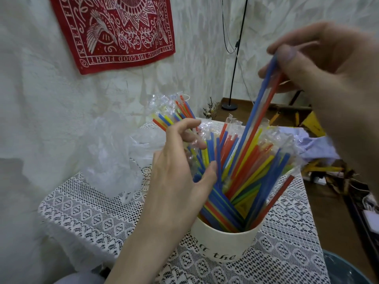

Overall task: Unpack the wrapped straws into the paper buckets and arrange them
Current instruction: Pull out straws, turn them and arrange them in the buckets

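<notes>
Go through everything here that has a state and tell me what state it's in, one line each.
Paper bucket: upright, full of straws.
Straws in bucket: standing, fanned out, still wrapped.
Blue straw: tilted, top pinched by right hand.
Left hand: fingers spread against the straws.
Plastic bag: crumpled, lying on lace tablecloth.

Matt cream paper bucket (pixel 225 238); glossy clear plastic wrappers on smooth plastic straws (pixel 235 165); white openwork lace tablecloth (pixel 92 218).
</notes>
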